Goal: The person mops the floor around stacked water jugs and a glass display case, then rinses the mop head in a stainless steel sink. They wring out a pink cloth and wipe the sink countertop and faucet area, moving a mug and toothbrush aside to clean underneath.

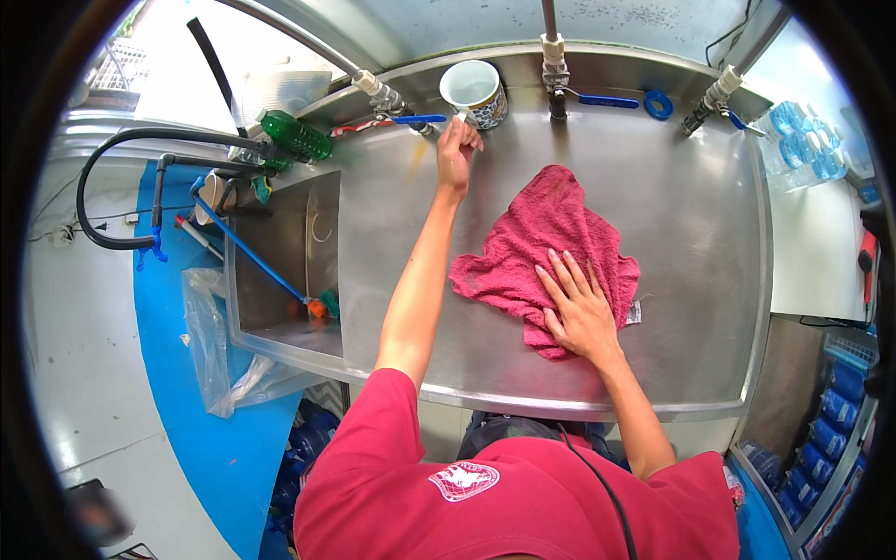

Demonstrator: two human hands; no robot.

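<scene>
At the back of the steel counter, a large white mug with a patterned blue and yellow outside stands upright near the raised rim. My left hand is stretched out to it, fingers closed at its handle. A crumpled dark-pink towel lies on the counter, right of the middle. Flat on its near part rests my right hand, fingers spread, palm down. A small white label sticks out from the towel's right edge.
Left is a sink basin with a blue-handled brush in it. A green bottle lies behind. Taps with blue levers line the back, beside a blue tape roll. Clear bottles stand far right.
</scene>
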